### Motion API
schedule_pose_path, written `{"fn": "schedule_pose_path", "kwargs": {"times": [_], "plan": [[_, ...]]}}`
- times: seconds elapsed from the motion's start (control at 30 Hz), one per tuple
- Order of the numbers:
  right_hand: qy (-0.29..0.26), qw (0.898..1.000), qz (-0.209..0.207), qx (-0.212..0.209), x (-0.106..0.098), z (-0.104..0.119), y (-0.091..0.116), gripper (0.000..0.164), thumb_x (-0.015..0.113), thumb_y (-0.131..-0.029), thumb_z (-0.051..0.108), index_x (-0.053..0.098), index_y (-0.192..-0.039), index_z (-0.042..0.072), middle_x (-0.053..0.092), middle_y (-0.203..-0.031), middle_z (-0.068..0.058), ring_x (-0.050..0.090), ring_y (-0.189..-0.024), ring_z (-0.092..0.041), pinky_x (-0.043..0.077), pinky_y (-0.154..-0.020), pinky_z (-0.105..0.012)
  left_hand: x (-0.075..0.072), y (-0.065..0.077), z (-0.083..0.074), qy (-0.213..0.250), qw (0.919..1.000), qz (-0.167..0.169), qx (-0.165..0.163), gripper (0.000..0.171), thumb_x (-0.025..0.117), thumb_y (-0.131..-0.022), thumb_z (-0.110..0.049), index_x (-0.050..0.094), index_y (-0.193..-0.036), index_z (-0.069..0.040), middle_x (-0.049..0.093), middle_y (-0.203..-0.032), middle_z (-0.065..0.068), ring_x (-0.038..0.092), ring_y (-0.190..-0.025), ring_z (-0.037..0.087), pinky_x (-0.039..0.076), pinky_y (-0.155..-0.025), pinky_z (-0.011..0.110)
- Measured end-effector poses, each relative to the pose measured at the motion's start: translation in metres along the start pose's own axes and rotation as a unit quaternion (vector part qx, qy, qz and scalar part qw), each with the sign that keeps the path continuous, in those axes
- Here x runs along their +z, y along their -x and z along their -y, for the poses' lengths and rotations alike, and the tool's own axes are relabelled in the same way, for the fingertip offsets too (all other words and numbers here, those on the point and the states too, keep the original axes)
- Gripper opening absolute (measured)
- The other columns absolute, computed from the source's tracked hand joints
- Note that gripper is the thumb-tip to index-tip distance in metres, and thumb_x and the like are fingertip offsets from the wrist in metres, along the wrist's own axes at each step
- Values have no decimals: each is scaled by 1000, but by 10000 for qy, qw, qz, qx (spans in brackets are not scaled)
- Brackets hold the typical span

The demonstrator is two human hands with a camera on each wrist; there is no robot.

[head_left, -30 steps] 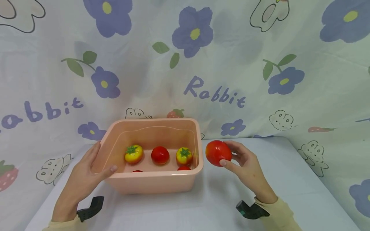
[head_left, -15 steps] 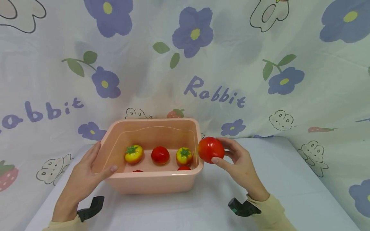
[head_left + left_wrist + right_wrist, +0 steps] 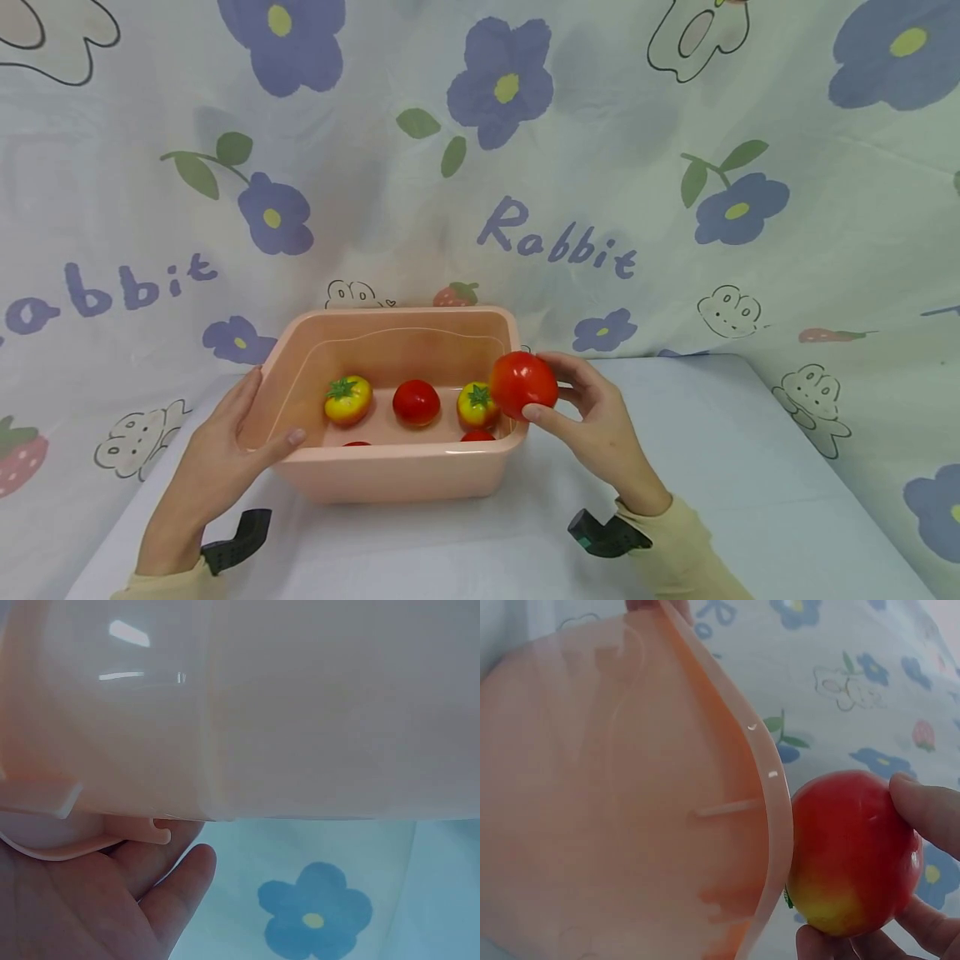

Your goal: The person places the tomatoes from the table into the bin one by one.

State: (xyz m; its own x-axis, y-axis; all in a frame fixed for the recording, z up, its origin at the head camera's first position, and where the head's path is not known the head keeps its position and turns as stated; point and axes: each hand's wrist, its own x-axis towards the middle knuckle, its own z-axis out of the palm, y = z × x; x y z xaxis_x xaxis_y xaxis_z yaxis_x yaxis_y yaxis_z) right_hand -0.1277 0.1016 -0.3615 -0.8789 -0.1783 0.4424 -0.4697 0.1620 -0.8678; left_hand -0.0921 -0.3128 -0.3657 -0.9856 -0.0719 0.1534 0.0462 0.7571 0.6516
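Note:
In the head view my right hand (image 3: 592,425) holds a glossy red tomato (image 3: 522,385) between thumb and fingers, over the right rim of a peach plastic bin (image 3: 397,479). The right wrist view shows a yellow patch low on that tomato (image 3: 847,847), beside the bin's rim (image 3: 776,817). My left hand (image 3: 217,458) grips the bin's left end, thumb over the front rim. From the left wrist, its fingers (image 3: 180,889) appear under the rim's lip. Inside lie a red tomato (image 3: 416,403), two yellow-red ones with green leaf tops, and red tops partly hidden by the front wall.
The bin stands on a white-covered table (image 3: 675,467), close to a hanging cloth (image 3: 420,217) printed with blue flowers and rabbits. Black camera mounts (image 3: 609,533) sit on both wrists. Table surface extends to the right of the bin.
My right hand has moved left with the red tomato, from beside the bin to over its right rim. The left hand and the bin have stayed in place.

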Motion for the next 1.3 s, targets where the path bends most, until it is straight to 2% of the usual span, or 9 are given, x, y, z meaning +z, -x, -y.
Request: {"fn": "schedule_pose_path", "kwargs": {"times": [0.3, 0.7, 1.03, 1.3], "plan": [[131, 9999, 77, -6, 15, 5, -6, 61, 84, -83, 17, 58, -138, 11, 62, -132, 2, 58, -118, -20, 55, -95, -31, 0, 0, -1, -39, 9999, 84, -128, 105, 69, -91, -49, 1, -162, -13, 11, -165, 25, 32, -136, 57, 31, -98, 80], [404, 9991, 118, -34, 39, 13, -10, 61, 85, -81, 21, 59, -136, 14, 63, -129, 3, 59, -116, -18, 55, -96, -40, 1, 0, -2, -50, 10000, -2, -83, 105, 70, -90, -48, 2, -162, -12, 11, -165, 25, 33, -134, 59, 32, -97, 80], [342, 9986, 312, -257, 57, 19, -13, 59, 84, -82, 19, 59, -135, 14, 64, -127, 2, 61, -111, -18, 59, -89, -37, 1, 0, -2, -64, 9999, 19, -88, 105, 70, -90, -48, 2, -162, -13, 11, -165, 25, 33, -135, 58, 31, -97, 80], [561, 9969, 375, -413, 69, 24, -17, 59, 84, -83, 22, 58, -135, 12, 64, -129, 0, 63, -111, -18, 57, -91, -34, 2, -1, -3, -53, 9993, 117, -341, 107, 68, -90, -52, -2, -162, -14, 10, -165, 26, 33, -134, 57, 32, -97, 80]]}}
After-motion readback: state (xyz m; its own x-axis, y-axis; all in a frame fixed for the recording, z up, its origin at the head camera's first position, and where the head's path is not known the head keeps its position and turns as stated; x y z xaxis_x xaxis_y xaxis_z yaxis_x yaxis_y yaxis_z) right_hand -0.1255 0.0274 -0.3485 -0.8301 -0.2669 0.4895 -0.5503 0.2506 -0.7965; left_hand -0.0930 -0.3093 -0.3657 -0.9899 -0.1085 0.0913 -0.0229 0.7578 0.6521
